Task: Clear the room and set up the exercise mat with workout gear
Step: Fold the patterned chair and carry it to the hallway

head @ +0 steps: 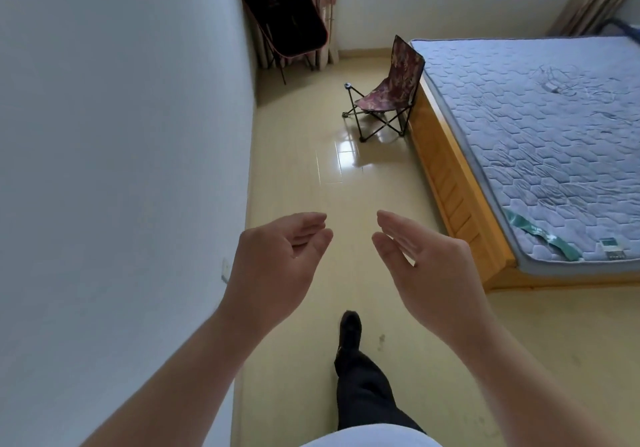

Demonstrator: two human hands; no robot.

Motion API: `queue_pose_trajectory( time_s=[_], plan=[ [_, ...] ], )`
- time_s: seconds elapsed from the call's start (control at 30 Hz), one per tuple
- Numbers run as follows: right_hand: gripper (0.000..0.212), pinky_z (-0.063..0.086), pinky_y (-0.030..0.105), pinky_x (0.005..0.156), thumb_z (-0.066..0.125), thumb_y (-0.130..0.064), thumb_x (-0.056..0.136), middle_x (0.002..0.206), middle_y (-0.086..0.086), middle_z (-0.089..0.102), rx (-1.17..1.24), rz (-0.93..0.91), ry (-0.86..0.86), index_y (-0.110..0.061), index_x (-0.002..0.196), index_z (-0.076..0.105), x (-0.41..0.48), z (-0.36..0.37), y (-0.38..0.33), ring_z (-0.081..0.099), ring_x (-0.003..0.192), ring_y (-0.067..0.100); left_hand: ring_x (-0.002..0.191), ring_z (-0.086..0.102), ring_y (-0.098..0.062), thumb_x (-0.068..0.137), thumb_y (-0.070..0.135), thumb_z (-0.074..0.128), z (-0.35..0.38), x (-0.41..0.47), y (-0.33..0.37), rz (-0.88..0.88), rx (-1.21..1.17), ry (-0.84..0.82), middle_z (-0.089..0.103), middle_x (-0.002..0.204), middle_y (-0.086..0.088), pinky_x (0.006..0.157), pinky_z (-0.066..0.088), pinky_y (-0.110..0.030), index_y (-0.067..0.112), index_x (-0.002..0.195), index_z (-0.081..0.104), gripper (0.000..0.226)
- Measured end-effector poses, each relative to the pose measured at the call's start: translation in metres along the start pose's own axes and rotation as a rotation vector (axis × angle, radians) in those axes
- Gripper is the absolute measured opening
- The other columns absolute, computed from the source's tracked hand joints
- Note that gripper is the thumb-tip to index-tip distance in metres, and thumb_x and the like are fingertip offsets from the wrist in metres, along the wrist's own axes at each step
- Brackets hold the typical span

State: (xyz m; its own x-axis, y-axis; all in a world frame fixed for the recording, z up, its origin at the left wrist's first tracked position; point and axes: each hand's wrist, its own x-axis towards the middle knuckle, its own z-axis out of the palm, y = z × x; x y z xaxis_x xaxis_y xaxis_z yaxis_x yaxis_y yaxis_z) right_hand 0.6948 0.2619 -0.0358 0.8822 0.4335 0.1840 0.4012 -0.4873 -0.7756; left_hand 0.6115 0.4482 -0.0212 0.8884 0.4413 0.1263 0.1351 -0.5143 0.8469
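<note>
- The left hand (277,259) is raised at lower centre of the frame, palm turned inward, fingers loosely extended and slightly curved, holding nothing.
- The right hand (426,266) faces it, just to the right, fingers straight and together, thumb apart, also empty; a gap of bare floor shows between the two hands.
- Below them, a leg in dark trousers (367,387) steps forward in a black shoe (350,328) on the glossy beige tiled floor (311,176).
- A small maroon patterned fabric folding camp chair (384,93) stands open at upper centre, just beside the wooden bed frame (450,183).
- A larger black fabric folding chair with red trim (284,13) leans at top centre against the patterned curtain (329,3).
- A blue-grey quilted mattress (540,134) fills the right side.
- A plain white wall (121,134) fills the left.
</note>
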Motion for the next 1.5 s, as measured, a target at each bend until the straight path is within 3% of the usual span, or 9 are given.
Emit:
queue_pose_trajectory(
  time_s=[0.2, 0.5, 0.67, 1.1, 1.5],
  plan=[
    [0.042, 0.055, 0.027, 0.099, 0.063, -0.036, 0.096, 0.126, -0.009, 0.070, 0.063, 0.005, 0.004, -0.023, 0.135, 0.064, 0.182, 0.036, 0.050, 0.068, 0.113, 0.006, 0.092, 0.069, 0.012, 0.091, 0.029, 0.074, 0.016, 0.176, -0.037, -0.028, 0.055, 0.016, 0.076, 0.101, 0.018, 0.086, 0.050, -0.005, 0.021, 0.117, 0.077, 0.028],
    [0.042, 0.058, 0.036, 0.096, 0.064, -0.037, 0.096, 0.125, -0.007, 0.071, 0.045, -0.075, -0.047, -0.021, 0.135, 0.065, 0.452, 0.058, 0.050, 0.070, 0.110, 0.010, 0.095, 0.069, 0.011, 0.091, 0.032, 0.073, 0.001, 0.422, -0.038, -0.021, 0.041, 0.081, 0.075, 0.106, 0.018, 0.088, 0.053, -0.011, 0.022, 0.120, 0.075, 0.031],
    [0.044, 0.058, 0.038, 0.096, 0.061, -0.040, 0.095, 0.126, -0.007, 0.071, 0.050, -0.068, -0.059, -0.021, 0.135, 0.065, 0.582, 0.100, 0.069, 0.070, 0.111, 0.009, 0.094, 0.069, 0.011, 0.091, 0.030, 0.074, 0.001, 0.555, -0.082, -0.044, -0.001, 0.099, 0.075, 0.103, 0.019, 0.088, 0.053, -0.010, 0.022, 0.118, 0.075, 0.029],
    [0.043, 0.057, 0.040, 0.098, 0.064, -0.034, 0.096, 0.129, -0.004, 0.070, 0.061, 0.075, 0.043, -0.018, 0.136, 0.064, 0.911, 0.178, 0.081, 0.068, 0.116, 0.012, 0.091, 0.069, 0.011, 0.091, 0.025, 0.076, -0.018, 0.940, -0.138, 0.026, -0.027, -0.052, 0.075, 0.100, 0.018, 0.085, 0.051, -0.006, 0.021, 0.116, 0.076, 0.025],
    [0.038, 0.056, 0.038, 0.099, 0.069, -0.028, 0.096, 0.123, -0.007, 0.072, 0.152, 0.138, 0.084, -0.017, 0.132, 0.067, 1.223, 0.225, 0.165, 0.069, 0.114, 0.009, 0.092, 0.070, 0.010, 0.091, 0.023, 0.076, 0.025, 1.248, -0.179, 0.010, 0.042, -0.099, 0.076, 0.100, 0.017, 0.085, 0.052, -0.008, 0.018, 0.117, 0.077, 0.027]
  ],
)
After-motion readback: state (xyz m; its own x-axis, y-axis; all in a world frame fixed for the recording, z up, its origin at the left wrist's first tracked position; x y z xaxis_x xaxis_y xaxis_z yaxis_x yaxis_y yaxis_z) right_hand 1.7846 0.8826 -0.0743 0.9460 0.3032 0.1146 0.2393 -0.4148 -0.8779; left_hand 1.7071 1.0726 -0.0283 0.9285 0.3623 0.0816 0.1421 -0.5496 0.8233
